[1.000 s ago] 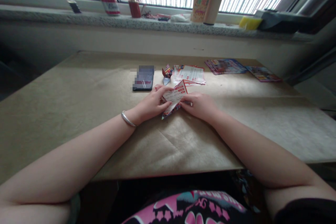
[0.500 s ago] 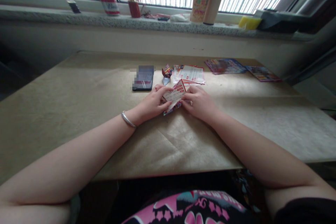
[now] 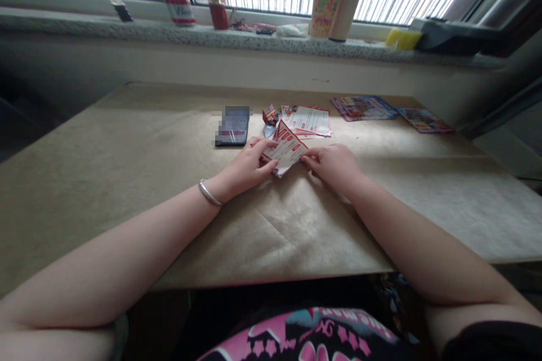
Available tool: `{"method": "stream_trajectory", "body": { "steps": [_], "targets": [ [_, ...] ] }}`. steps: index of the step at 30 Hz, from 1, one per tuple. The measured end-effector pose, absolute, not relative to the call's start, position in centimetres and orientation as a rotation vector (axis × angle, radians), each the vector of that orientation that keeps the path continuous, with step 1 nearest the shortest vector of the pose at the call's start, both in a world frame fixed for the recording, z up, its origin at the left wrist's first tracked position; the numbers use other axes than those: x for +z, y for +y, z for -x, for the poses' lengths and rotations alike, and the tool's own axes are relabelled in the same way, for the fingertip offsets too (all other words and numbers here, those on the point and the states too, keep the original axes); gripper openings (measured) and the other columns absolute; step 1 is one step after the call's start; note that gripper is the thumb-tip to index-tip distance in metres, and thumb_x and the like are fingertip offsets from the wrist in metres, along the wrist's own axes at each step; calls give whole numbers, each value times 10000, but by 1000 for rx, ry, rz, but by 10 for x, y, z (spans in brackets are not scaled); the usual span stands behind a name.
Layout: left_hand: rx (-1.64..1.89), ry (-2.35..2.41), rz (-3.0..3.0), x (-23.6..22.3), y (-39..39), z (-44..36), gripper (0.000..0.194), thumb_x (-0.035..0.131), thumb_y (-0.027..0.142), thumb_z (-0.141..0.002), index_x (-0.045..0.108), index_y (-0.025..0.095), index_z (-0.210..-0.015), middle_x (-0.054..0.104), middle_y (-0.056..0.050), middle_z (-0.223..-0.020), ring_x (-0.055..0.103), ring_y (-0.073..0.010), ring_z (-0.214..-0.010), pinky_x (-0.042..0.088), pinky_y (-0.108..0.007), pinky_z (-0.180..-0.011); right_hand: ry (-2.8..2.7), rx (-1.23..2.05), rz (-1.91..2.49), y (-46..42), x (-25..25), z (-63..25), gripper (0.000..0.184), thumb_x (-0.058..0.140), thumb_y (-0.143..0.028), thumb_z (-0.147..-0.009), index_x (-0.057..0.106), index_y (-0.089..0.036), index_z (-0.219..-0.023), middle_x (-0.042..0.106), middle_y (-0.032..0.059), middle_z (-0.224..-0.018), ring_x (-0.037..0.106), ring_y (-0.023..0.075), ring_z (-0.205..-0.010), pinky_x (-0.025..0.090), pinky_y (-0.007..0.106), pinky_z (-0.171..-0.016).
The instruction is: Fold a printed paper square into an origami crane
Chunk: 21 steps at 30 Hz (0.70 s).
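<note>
Between my hands, just above the table, is a folded paper sheet (image 3: 287, 152), white with red print and a red edge. My left hand (image 3: 253, 162) grips its left side, thumb and fingers lying over the printed face. The fingertips of my right hand (image 3: 332, 162) pinch its right corner. Behind the sheet stands a small folded paper piece (image 3: 271, 115) in dark and red colours, partly covered by it. Close behind lies a loose stack of printed sheets (image 3: 311, 119), white with red borders.
A dark phone (image 3: 235, 125), partly blurred, lies left of the papers on the table (image 3: 127, 180). Colourful printed sheets (image 3: 364, 108) rest at the back right. Along the windowsill stand a red can (image 3: 176, 3), a red bottle (image 3: 219, 14) and a patterned cup (image 3: 325, 8).
The folded sheet has opened out and turned, so more of its white printed face shows. My right hand has shifted slightly right; my left hand has hardly moved.
</note>
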<state>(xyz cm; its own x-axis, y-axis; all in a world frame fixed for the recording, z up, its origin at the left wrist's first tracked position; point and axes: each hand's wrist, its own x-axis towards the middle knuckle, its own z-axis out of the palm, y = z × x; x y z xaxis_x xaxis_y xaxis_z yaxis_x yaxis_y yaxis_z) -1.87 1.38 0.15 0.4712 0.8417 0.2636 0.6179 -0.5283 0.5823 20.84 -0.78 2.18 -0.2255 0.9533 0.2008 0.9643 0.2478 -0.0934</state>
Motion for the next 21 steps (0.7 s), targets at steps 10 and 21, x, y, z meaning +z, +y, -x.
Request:
{"method": "stream_trajectory", "body": {
  "steps": [10, 21],
  "targets": [
    [789, 1245, -2260, -1, 18, 19, 374, 491, 337, -884, 527, 161, -1213, 493, -101, -1226, 508, -235, -1156, 439, -409, -1046, -2296, -84, 1324, 9, 1, -221, 260, 533, -369, -910, 754, -233, -922, 743, 50, -979, 651, 194, -915, 464, 319, -851],
    [804, 1188, -2282, -4, 20, 20, 356, 525, 309, -868, 528, 175, -1198, 498, -91, -1234, 531, -221, -1131, 462, -386, -1011, -2192, 237, 1189, 19, -8, -219, 140, 614, -308, -859, 705, -205, -830, 620, 91, -1224, 568, 216, -1150, 441, 406, -1001]
  ]
}}
